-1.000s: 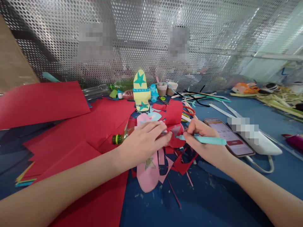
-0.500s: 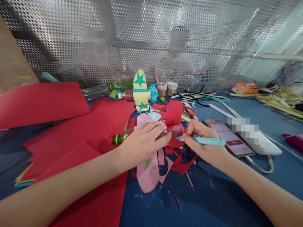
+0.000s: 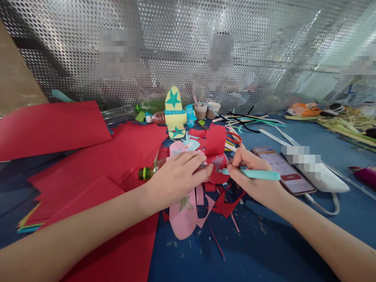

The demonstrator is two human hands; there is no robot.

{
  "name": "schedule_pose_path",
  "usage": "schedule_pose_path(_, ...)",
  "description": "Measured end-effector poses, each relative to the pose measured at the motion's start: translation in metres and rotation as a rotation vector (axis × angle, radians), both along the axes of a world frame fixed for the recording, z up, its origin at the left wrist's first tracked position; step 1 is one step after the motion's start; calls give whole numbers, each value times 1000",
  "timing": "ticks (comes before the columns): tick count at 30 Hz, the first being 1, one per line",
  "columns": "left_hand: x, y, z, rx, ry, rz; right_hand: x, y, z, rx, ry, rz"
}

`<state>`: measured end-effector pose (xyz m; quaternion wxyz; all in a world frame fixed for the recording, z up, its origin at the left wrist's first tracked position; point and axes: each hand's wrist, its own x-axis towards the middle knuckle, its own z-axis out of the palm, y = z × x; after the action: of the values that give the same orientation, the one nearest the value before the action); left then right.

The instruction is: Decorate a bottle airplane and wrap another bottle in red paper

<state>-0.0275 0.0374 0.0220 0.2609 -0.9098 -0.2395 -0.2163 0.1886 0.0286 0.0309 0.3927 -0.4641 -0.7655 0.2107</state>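
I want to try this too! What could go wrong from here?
The teal pen in the right hand could slip and leave a stray mark on the red paper by its tip. The bottle lies on its side partly under the left hand, so it might roll if that hand lifts. The phone lies close to the right hand and could get bumped.

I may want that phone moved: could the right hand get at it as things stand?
Probably yes: the phone lies close beside the right hand, with nothing seen blocking it, though that hand holds a turquoise marker.
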Motion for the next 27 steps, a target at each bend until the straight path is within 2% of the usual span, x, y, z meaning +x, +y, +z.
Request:
schedule_pose_path(14, -1, 0, 0, -9, 2, -5, 1, 0, -1, -22, -27, 2)
schedule_pose_path(27, -1, 0, -2, 0, 42, 11, 1, 4, 2, -28, 112, -39)
